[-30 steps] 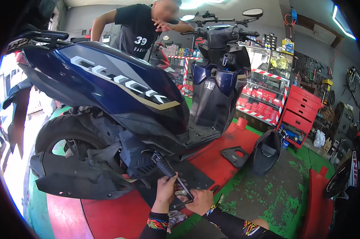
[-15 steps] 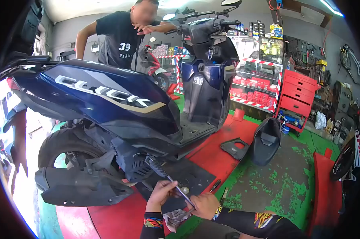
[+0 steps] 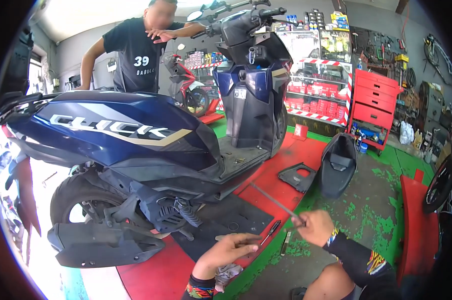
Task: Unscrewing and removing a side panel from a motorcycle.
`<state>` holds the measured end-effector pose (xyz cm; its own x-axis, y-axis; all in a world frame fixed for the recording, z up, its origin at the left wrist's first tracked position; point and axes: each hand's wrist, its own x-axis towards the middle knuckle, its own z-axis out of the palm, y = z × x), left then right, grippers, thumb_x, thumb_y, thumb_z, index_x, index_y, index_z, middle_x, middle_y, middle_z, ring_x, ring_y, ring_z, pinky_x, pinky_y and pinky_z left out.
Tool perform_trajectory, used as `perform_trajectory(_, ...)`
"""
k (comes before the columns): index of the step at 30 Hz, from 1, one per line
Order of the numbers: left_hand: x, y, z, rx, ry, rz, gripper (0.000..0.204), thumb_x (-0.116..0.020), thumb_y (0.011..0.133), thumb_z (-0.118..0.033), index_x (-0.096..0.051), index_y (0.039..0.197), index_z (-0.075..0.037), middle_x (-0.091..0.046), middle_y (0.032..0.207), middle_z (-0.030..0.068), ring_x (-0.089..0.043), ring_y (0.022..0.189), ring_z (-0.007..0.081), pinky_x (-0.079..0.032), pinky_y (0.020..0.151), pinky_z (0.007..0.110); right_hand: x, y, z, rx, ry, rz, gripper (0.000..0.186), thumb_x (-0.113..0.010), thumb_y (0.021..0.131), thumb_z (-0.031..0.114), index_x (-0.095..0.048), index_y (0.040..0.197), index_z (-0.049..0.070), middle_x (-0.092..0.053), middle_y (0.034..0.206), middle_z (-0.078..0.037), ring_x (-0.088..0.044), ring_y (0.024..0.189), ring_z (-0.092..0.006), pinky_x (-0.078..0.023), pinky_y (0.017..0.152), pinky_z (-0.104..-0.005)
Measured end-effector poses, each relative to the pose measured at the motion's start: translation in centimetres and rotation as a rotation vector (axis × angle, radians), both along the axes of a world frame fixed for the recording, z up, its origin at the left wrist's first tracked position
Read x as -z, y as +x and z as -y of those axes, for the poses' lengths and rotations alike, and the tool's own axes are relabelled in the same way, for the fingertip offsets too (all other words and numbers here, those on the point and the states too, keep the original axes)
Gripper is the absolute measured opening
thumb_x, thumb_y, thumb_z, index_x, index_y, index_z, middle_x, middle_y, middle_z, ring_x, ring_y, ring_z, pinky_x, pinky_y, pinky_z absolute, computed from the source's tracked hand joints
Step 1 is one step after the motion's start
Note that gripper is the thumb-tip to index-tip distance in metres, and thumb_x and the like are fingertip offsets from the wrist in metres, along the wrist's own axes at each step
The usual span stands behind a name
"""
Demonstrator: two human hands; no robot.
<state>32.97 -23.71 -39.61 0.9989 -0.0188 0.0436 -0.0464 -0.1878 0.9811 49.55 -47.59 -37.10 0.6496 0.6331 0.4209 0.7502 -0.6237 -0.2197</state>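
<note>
My right hand [image 3: 316,227] is closed around one end of a long thin metal rod [image 3: 276,201], which points up and left over the red platform. My left hand [image 3: 229,254] has its fingers stretched out and holds nothing. Below it lies a crumpled greyish rag [image 3: 228,276]. A black-handled screwdriver [image 3: 270,230] rests on the platform's edge just past my left fingertips. In front of me stands a dark blue scooter [image 3: 128,131], with a black ribbed part [image 3: 188,212] low on its side. A thin ring [image 3: 232,226] lies on the black mat [image 3: 221,212].
A black cover panel [image 3: 297,177] lies on the red platform [image 3: 273,170], with a scooter seat [image 3: 338,167] beside it. A flat tool [image 3: 286,242] is on the floor. Across the scooter stands a person [image 3: 138,60]. A red tool cabinet [image 3: 376,102] and shelves stand behind.
My right hand has moved right and up with the rod, away from the scooter's side. My left hand has let go of the rod and opened. The rag now lies below it.
</note>
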Motion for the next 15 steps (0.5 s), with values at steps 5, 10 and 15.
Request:
perform_trajectory(5, -5.1, -2.2, -0.5, -0.181, -0.041, 0.145, 0.033, -0.069, 0.092, -0.013, -0.064, 0.120, 0.003, -0.072, 0.100, 0.0088, -0.063, 0.081, 0.0095, -0.049, 0.074, 0.020, -0.4, 5.2, -5.9, -0.030, 0.176, 0.090, 0.039, -0.061, 0.088, 0.034, -0.058, 0.063, 0.004, -0.059, 0.061, -0.018, -0.054, 0.056, -0.0441, -0.043, 0.053, -0.0481)
perform_trajectory(10, -5.7, -6.2, 1.1, -0.209, 0.274, -0.190, 0.033, -0.066, 0.094, -0.013, -0.063, 0.124, -0.001, -0.072, 0.106, 0.0104, -0.067, 0.091, 0.0148, -0.052, 0.082, 0.025, -0.5, 10.1, -12.9, 0.021, 0.220, -0.036, 0.035, -0.057, 0.089, 0.035, -0.066, 0.074, 0.004, -0.065, 0.069, -0.019, -0.061, 0.067, -0.0432, -0.047, 0.062, -0.0485)
perform_trajectory(15, 3.0, -8.6, 5.9, -0.162, 0.125, -0.068, 0.030, -0.058, 0.096, -0.026, -0.067, 0.098, 0.002, -0.066, 0.083, 0.0113, -0.059, 0.070, 0.0225, -0.048, 0.069, 0.034, 2.1, 13.1, -16.2, 0.033, 0.278, -0.360, 0.039, -0.057, 0.089, 0.035, -0.065, 0.073, 0.001, -0.063, 0.067, -0.022, -0.058, 0.063, -0.0432, -0.046, 0.061, -0.0478)
